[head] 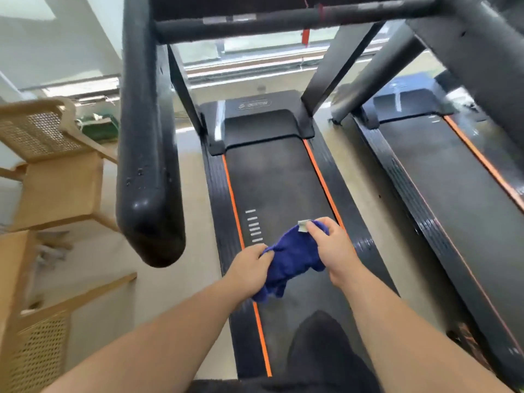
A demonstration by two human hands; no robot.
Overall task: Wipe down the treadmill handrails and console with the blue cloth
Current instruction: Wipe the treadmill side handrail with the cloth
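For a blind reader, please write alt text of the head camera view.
Both hands, left hand and right hand, hold a bunched blue cloth above the treadmill belt. A black handrail rises at left; a second treadmill stands at right.

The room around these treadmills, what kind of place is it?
Probably a small gym or fitness room: the treadmill underfoot has a second treadmill beside it. The stacked cane chairs hint it may be partly storage.
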